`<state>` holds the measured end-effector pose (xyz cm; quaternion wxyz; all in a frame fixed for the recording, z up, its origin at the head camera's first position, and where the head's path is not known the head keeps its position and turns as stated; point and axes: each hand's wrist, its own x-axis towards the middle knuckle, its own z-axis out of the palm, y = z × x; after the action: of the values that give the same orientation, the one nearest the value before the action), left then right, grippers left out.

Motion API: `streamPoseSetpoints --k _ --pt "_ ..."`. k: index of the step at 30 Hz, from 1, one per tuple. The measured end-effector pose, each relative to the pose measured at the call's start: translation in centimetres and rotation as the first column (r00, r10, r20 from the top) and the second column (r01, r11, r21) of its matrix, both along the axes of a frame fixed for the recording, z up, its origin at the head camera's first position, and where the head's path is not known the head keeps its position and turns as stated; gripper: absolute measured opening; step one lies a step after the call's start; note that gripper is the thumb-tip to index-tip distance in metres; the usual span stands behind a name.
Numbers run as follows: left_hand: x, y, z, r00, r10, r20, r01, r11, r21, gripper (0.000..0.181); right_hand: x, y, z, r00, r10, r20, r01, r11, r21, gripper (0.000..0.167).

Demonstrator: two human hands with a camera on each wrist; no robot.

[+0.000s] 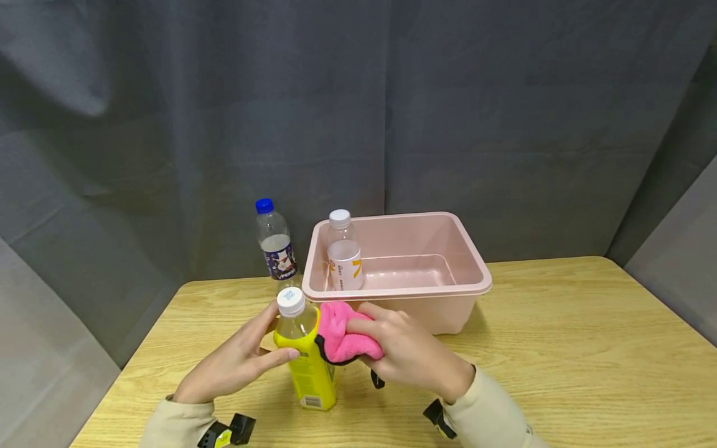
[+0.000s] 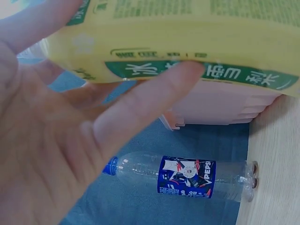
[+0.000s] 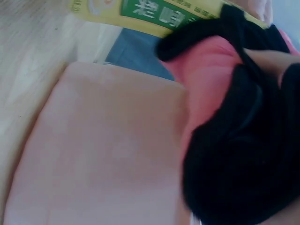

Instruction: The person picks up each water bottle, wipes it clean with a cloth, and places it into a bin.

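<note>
A clear bottle with a yellow label and white cap (image 1: 313, 373) stands near the table's front, slightly tilted. My left hand (image 1: 241, 358) holds it from the left, the thumb in front and the fingers behind. In the left wrist view, green strips with white characters show on the bottle (image 2: 234, 33). My right hand (image 1: 406, 348) grips a bunched pink cloth with black edging (image 1: 342, 333) against the bottle's right side, near its shoulder. The right wrist view shows the black-edged cloth (image 3: 211, 70) close up, partly over the yellow label.
A pink plastic bin (image 1: 403, 298) stands just behind the hands. Inside it, at the left, is a white-capped bottle (image 1: 345, 264). A blue-capped Pepsi bottle (image 1: 279, 255) stands left of the bin. Dark grey curtain (image 1: 448, 124) hangs behind the wooden table (image 1: 571, 348).
</note>
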<state>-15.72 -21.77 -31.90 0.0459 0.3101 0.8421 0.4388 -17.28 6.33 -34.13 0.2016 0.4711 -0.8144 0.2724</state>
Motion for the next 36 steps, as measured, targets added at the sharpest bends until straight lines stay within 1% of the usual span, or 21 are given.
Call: streamPoseSetpoints --k 1,3,5,7,10,12,14,18,20,23,27,29,31,33,36 --pt "0.0 0.0 0.0 1.0 0.002 0.0 -0.002 1.0 -0.003 0.072 0.0 -0.1 -0.2 1.0 -0.007 0.022 0.006 0.998 0.055 0.035" --pt "0.0 0.0 0.0 1.0 0.006 -0.001 -0.006 1.0 -0.011 0.072 0.0 -0.3 -0.7 0.997 -0.023 0.074 0.01 0.985 0.172 0.035" --pt "0.0 0.1 0.0 1.0 0.012 0.003 -0.012 1.0 -0.017 0.072 0.0 -0.5 -1.3 0.99 -0.047 0.136 0.006 0.959 0.285 0.036" --pt "0.0 0.1 0.0 1.0 0.015 0.01 -0.015 1.0 -0.021 0.072 -0.1 -0.8 -2.1 0.982 -0.065 0.176 -0.004 0.929 0.369 0.039" --pt "0.0 0.1 0.1 1.0 0.018 0.014 -0.018 1.0 -0.025 0.072 -0.2 -1.1 -3.1 0.976 -0.092 0.2 -0.006 0.897 0.442 0.046" --pt "0.0 0.1 0.1 1.0 0.021 0.018 -0.02 0.999 -0.028 0.072 -0.2 -1.2 -3.4 0.976 -0.096 0.194 -0.004 0.889 0.459 0.05" --pt "0.0 0.1 0.1 1.0 0.025 0.019 -0.024 0.999 -0.032 0.073 -0.1 -1.1 -3.5 0.977 -0.101 0.189 0.003 0.889 0.457 0.051" --pt "0.0 0.1 0.1 1.0 0.022 0.014 -0.021 0.999 -0.033 0.072 -0.2 -1.0 -3.3 0.979 -0.097 0.177 0.009 0.895 0.445 0.05" --pt "0.0 0.1 0.1 1.0 0.016 0.01 -0.015 0.999 -0.032 0.071 -0.2 -0.8 -2.9 0.98 -0.102 0.172 0.017 0.9 0.435 0.049" --pt "-0.1 0.1 0.0 1.0 0.005 0.0 -0.005 1.0 -0.026 0.07 -0.1 -0.6 -2.1 0.987 -0.101 0.127 0.045 0.923 0.383 0.044" --pt "-0.1 0.1 0.0 1.0 0.007 -0.002 -0.007 1.0 -0.025 0.07 0.1 -0.4 -0.9 0.997 -0.069 0.037 0.059 0.972 0.229 0.044" --pt "-0.1 0.1 0.0 1.0 0.009 0.0 -0.009 1.0 -0.026 0.07 0.2 -0.4 -0.5 0.999 -0.05 0.011 0.048 0.988 0.15 0.043" --pt "0.0 0.1 0.0 1.0 0.013 0.003 -0.013 1.0 -0.028 0.07 0.4 -0.4 -0.1 0.999 -0.031 -0.013 0.032 0.997 0.076 0.044" --pt "0.0 0.1 0.0 1.0 0.016 0.009 -0.016 1.0 -0.027 0.071 0.5 -0.4 0.1 0.999 -0.022 -0.035 0.022 1.0 0.011 0.044" --pt "0.0 0.1 0.0 1.0 0.018 0.012 -0.018 1.0 -0.021 0.073 0.5 -0.4 0.4 0.998 -0.012 -0.06 0.006 0.995 -0.1 0.049"
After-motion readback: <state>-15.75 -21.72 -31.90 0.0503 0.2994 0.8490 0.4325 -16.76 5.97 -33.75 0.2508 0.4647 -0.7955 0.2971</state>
